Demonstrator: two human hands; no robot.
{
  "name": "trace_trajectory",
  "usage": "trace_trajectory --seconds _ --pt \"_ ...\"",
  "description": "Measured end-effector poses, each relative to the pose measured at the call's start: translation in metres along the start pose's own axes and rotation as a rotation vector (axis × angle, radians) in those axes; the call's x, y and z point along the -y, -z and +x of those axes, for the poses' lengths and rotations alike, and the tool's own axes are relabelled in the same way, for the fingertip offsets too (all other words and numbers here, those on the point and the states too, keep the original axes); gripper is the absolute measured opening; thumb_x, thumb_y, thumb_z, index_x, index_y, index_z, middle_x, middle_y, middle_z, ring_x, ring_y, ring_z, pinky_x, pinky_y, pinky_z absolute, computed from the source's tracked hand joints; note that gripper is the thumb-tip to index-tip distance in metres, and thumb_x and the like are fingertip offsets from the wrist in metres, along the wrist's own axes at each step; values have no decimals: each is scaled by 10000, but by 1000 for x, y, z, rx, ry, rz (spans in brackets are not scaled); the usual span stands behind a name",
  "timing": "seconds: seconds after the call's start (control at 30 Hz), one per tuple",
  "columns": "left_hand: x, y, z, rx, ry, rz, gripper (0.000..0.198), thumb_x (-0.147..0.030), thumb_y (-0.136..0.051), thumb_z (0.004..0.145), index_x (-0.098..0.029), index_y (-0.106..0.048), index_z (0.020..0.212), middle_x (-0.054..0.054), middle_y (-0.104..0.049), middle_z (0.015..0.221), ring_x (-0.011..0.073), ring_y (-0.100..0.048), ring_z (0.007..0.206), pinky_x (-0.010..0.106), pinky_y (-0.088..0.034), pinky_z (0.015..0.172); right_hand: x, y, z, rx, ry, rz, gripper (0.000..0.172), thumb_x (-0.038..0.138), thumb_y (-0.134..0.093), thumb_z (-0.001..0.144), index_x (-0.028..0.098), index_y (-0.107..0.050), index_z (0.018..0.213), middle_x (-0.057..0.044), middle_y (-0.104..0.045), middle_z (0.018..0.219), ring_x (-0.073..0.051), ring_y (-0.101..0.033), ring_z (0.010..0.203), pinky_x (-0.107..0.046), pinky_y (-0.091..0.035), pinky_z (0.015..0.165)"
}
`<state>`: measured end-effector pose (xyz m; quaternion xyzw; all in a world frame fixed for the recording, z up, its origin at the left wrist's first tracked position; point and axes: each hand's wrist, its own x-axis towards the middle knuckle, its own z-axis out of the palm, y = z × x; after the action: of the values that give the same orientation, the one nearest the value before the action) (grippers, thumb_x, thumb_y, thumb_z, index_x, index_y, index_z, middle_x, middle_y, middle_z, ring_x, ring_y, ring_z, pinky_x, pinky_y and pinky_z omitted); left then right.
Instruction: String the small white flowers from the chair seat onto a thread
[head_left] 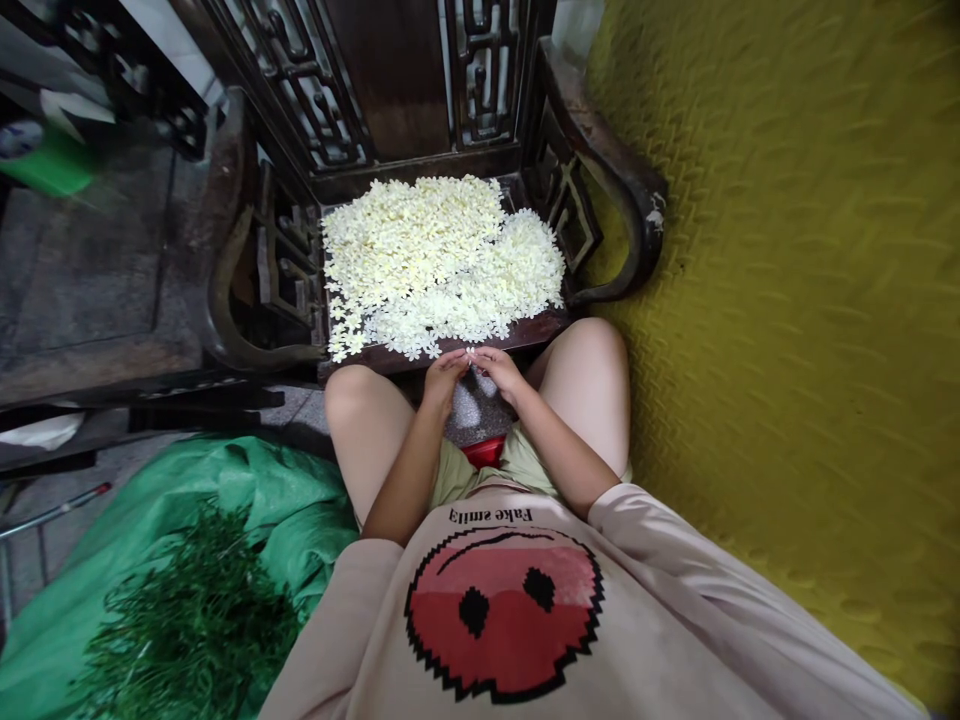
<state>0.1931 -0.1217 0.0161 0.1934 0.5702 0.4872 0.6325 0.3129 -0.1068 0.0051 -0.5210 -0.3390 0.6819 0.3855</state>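
Observation:
My left hand [445, 378] and my right hand [499, 370] meet just off the front edge of a dark wooden chair seat [536, 330]. The fingertips of both are pinched together at one small white flower [470, 353]. Finer detail of the grip is too small to make out. On the seat right ahead lies a wide pile of loose white and pale yellow flowers [420, 245], the yellower ones to the back left and the whiter ones to the front right.
Curved wooden armrests flank the seat, left [225, 260] and right [649, 225]. Bundled green leaves [195, 610] lie on a green sack [255, 470] at lower left. A dark side table [82, 270] bears a green container [56, 160]. Yellow textured sheeting [795, 300] fills the right side.

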Motion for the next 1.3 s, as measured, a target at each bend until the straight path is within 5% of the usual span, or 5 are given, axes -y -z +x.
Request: trace_trajectory --seconds 0.23,0.77,1.3 --pt "0 1 3 23 44 -68 363 -304 -826 437 -148 -679 729 15 -664 689 85 -567 623 229 -450 665 -1 1 3 77 -23 82 311 440 -697 576 175 -633 726 33 -544 614 -63 -374 518 -223 -267 508" --pt "0 1 6 83 14 5 292 -323 -791 530 -154 -695 749 57 -695 779 134 -620 719 284 -486 724 3 0 1 104 -76 236 299 392 -719 563 170 -640 747 33 -544 616 -53 -378 513 -215 -270 503" --pt "-1 -4 1 -83 -269 284 120 -260 -661 614 -155 -628 660 0 -629 632 111 -561 623 253 -448 659 3 -2 1 -8 0 128 303 428 -703 584 188 -615 747 45 -526 638 -56 -381 527 -211 -274 511"
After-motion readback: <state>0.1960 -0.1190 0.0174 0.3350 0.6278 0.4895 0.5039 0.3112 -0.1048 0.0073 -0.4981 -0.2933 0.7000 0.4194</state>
